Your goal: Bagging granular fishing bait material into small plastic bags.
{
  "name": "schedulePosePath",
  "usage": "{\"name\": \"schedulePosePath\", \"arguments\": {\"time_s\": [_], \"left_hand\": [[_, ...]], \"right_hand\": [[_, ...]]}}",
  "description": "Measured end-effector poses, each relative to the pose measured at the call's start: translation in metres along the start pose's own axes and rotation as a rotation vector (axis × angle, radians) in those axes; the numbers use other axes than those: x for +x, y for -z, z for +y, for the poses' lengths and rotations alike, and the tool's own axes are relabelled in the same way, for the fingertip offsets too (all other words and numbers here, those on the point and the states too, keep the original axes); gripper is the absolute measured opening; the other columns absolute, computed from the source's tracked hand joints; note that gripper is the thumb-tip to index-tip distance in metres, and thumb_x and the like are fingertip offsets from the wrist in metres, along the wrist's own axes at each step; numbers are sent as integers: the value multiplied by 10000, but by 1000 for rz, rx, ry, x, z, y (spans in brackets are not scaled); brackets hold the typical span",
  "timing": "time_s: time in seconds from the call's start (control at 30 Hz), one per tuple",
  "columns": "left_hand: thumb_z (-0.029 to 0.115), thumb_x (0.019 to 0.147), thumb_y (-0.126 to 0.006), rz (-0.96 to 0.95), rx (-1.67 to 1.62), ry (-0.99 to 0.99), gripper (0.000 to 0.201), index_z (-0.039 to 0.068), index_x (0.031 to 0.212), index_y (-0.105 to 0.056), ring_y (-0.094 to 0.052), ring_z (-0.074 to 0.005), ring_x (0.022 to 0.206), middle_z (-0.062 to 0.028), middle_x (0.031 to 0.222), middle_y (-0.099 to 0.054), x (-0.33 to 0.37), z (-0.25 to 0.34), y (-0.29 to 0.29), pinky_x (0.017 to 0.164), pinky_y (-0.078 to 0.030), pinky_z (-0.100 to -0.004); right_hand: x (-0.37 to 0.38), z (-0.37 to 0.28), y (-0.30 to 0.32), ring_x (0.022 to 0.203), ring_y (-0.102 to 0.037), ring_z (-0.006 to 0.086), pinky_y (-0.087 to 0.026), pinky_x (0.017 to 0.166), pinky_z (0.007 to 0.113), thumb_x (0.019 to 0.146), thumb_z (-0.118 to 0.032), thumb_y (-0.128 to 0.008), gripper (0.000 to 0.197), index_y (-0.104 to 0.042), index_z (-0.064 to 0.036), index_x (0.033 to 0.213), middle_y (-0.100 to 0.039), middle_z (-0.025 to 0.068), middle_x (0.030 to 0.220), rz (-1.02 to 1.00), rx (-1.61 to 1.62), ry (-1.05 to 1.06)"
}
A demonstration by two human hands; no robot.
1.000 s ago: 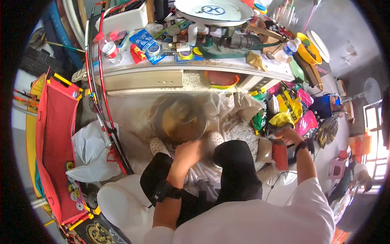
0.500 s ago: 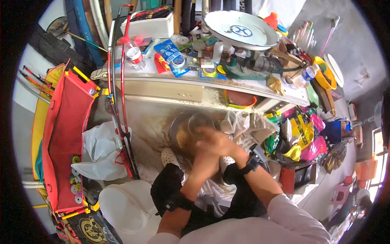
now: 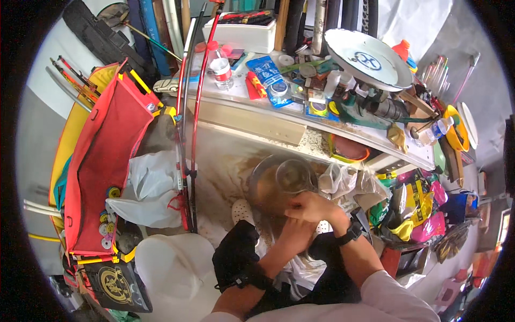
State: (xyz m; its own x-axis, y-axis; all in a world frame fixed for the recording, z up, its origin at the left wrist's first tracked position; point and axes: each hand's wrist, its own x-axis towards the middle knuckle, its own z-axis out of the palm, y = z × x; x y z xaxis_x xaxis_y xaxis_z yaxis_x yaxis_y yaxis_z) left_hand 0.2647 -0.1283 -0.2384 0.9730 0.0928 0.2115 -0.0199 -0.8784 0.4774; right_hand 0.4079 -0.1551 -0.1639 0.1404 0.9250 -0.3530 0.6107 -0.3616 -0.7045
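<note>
Both hands are together just above the near rim of a wide dark basin [image 3: 260,193] on the floor, which has brownish stuff in it. A smaller round see-through bowl [image 3: 294,176] sits at the basin's far right side, just beyond my fingers. My right hand [image 3: 317,208] is curled, its fingers bent over the end of my left hand [image 3: 299,229]. Whether anything lies between them is hidden. The left fingers are mostly covered by the right hand.
Clear plastic bags [image 3: 343,180] lie right of the basin, beside colourful packets [image 3: 413,204]. Red-and-black rods [image 3: 194,139] stand to the left, near a white bag [image 3: 153,188], a white bucket [image 3: 169,268] and a long red case [image 3: 107,166]. A cluttered bench [image 3: 244,104] spans the far side.
The view has shifted, so the scene sits further right. My hands, blurred and over the basin before, are now sharper and nearer to me, at its near rim.
</note>
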Motion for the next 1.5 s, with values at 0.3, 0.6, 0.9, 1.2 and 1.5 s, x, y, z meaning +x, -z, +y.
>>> {"name": "schedulePosePath", "arguments": {"time_s": [0.3, 0.6, 0.9, 1.2, 1.5], "left_hand": [[159, 800, -540, -189, -211, 170, 351, 49, 1133, -526, -499, -397, 1025, -211, 1063, -550, -5, -5, 14, 902, -366, -501], [176, 830, -554, -158, -7, 80, 359, 67, 1170, -517, -419, -418, 1096, -205, 1164, -499, 1, 8, 35, 913, -344, -518], [160, 841, -541, -265, -55, 89, 324, 48, 1145, -538, -424, -434, 1095, -223, 1152, -507, 4, 10, 49, 895, -336, -531], [33, 768, -572, -341, -23, 99, 505, 51, 1261, -459, -345, -410, 1232, -208, 1266, -444, 28, 43, 57, 1037, -295, -447], [31, 745, -561, -676, -77, 153, 468, 22, 1207, -491, -499, -356, 1024, -178, 1080, -551, 16, 45, 52, 912, -378, -455]], "right_hand": [[0, 1, -12, 875, -593, 390, -475, 795, 429, 800, -482, -551, 506, -656, -10, 949, -632, 211, 922, 25, -36, -33], [-2, 8, -20, 826, -595, 390, -477, 731, 445, 772, -449, -568, 462, -656, 0, 838, -626, 219, 842, 167, -19, 22], [-6, -2, -22, 824, -601, 380, -477, 729, 448, 740, -425, -594, 412, -660, -30, 836, -633, 193, 822, 204, -20, 26], [-57, 31, 19, 895, -614, 330, -484, 804, 396, 793, -362, -600, 385, -620, -63, 1034, -645, 161, 940, 294, 91, 97], [-196, 331, 23, 1062, -546, 350, -440, 901, 395, 639, -228, -751, 713, -437, -9, 1241, -569, 231, 1122, 727, -52, -850]]}}
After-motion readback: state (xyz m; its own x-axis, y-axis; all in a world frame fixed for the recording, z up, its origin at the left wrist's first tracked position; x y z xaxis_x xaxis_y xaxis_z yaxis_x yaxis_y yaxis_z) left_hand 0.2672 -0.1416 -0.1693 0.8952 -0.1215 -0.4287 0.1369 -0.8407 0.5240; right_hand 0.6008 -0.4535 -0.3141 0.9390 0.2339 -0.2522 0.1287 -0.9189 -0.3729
